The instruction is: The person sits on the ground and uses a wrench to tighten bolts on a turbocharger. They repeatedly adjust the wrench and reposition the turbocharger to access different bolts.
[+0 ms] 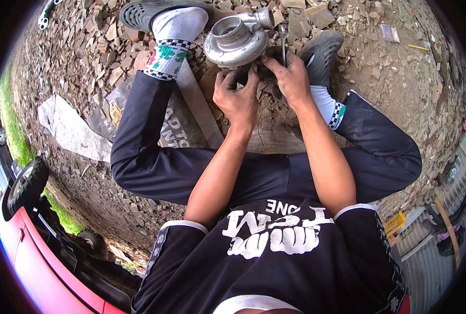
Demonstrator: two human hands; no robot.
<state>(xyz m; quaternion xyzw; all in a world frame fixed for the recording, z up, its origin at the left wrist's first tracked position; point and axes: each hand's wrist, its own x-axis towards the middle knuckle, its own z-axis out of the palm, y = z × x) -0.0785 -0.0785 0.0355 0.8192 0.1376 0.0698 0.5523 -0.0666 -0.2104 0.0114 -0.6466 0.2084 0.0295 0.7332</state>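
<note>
A silver metal turbocharger (236,44) with a snail-shaped housing rests on the ground between my feet. Its round inlet faces up and its outlet pipe points to the far right. My left hand (236,99) is closed at its near side, thumb and fingers curled against the dark part under the housing. Just to the right, my right hand (290,78) is closed around a slim metal wrench (283,46) that sticks up from between the fingers. The right thumb and fingertip lie close to the housing's lower edge. Shadow and my fingers hide what lies beneath the housing.
My grey clogs (322,55) flank the turbocharger. Broken tile pieces (110,34) cover the ground at the far left. A printed sheet (178,125) lies under my left leg, near a pale sheet (70,128). A red vehicle (49,261) stands at left, corrugated metal (426,267) at right.
</note>
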